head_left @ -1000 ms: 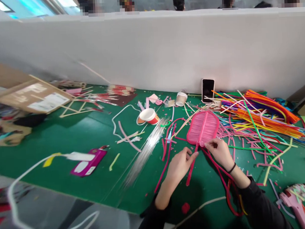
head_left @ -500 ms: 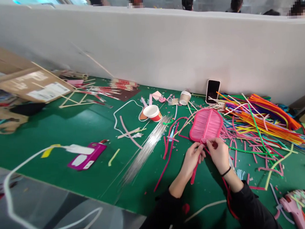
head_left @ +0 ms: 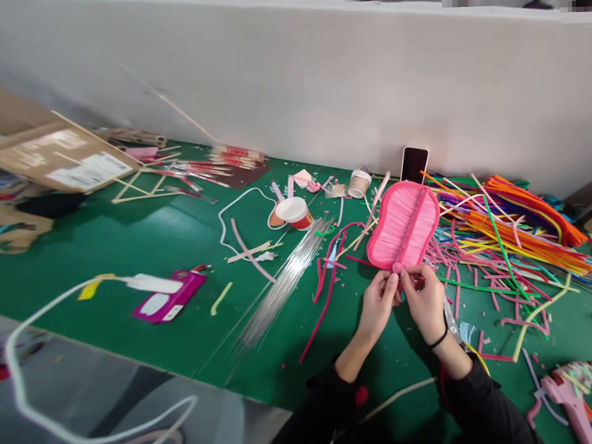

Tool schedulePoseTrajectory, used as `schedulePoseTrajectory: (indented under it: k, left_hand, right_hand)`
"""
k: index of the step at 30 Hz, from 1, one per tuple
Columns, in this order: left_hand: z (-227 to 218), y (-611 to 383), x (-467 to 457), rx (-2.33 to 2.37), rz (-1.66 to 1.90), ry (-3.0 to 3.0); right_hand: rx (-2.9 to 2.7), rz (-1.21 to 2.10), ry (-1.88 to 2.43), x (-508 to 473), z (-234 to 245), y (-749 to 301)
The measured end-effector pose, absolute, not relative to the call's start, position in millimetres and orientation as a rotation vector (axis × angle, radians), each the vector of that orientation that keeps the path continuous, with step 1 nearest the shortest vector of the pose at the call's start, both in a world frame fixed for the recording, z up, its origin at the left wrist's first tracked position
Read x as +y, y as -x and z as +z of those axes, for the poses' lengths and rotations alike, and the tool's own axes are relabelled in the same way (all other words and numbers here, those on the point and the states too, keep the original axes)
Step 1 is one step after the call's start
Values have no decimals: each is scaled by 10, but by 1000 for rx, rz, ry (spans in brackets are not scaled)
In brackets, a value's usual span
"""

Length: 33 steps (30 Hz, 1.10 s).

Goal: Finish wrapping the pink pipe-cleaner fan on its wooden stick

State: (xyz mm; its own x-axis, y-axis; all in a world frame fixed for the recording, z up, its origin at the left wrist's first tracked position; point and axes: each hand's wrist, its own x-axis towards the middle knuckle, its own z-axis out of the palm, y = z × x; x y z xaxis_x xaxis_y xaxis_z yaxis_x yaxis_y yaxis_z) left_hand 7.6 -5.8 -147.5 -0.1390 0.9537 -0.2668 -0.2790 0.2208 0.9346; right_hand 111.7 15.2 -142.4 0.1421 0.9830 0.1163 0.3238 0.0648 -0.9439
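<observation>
A pink petal-shaped panel [head_left: 403, 225] stands tilted above the table, with a fuzzy pipe-cleaner rim, shiny strands across it and a dark line down its middle. At its lower tip, a small round pink piece shows between my thumbs. My left hand [head_left: 380, 303] pinches that tip from the left. From the right, my right hand [head_left: 425, 301] pinches the same spot, its wrist wearing a black band. What lies behind the fingers is hidden. Scissors [head_left: 451, 320], partly covered, lie beside my right wrist.
Pipe cleaners in many colours [head_left: 514, 227] pile up at the right. Thin metal rods [head_left: 291, 274] lie mid-table, near a paper cup [head_left: 295, 212]. A phone [head_left: 414, 163] leans against the partition [head_left: 291, 86]. A pink glue gun [head_left: 569, 394] is at lower right, a purple box [head_left: 172, 297] at left.
The pink panel has tilted, turning its face more towards me, and its top has risen rightward. The pink strip hanging below my left hand no longer shows there. Both hands keep pinching the tip.
</observation>
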Motion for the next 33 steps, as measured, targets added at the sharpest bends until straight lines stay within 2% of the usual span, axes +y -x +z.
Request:
schedulePoseTrajectory:
  k: [12, 23, 33]
  left_hand:
    - [-1361, -97, -17, 1267, 1268, -641]
    - [-1462, -90, 7, 1203, 1222, -672]
    - [-1396, -118, -3, 1200, 1226, -703]
  right_hand:
    - [-1369, 936, 1390, 171, -1346, -1126]
    - [-1319, 1001, 1386, 269, -1242, -1164]
    - [-1345, 958, 1419, 260, -1215, -1161]
